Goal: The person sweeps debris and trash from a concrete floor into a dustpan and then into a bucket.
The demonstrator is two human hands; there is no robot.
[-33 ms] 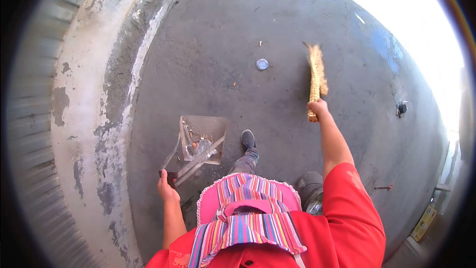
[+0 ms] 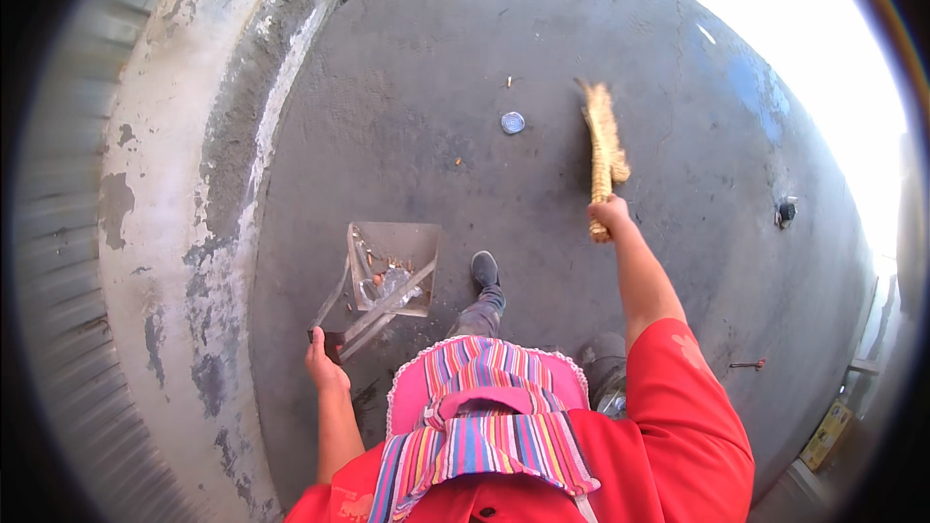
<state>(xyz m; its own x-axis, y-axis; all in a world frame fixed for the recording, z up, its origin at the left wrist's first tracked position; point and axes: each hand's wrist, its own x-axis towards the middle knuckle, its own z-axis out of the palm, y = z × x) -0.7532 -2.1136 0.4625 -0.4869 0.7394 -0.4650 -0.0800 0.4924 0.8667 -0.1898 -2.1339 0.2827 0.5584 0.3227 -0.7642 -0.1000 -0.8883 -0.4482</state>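
Note:
My right hand (image 2: 608, 213) is closed around the bound handle of a straw hand broom (image 2: 603, 131). The broom's bristles point away from me and spread at the tip, over the grey floor on the right. At lower left my left hand (image 2: 327, 364) grips the dark top of a long dustpan handle. The metal dustpan (image 2: 425, 237) rests near my shoe, holding crumpled clear plastic (image 2: 395, 281) and several small bits of litter. A flat, round, silvery lid (image 2: 511, 123) lies on the floor left of the broom.
Small butt-like scraps (image 2: 509, 82) and an orange bit (image 2: 458, 162) dot the concrete floor (image 2: 407, 136). A peeling white ledge (image 2: 155, 261) runs along the left. Right, there is a black object (image 2: 786, 213) and a small reddish stick-like item (image 2: 748, 365). My grey shoe (image 2: 485, 269) stands mid-floor.
The broom and my right hand have shifted a little to the left. The dustpan has moved slightly left too, with my left hand still on its handle.

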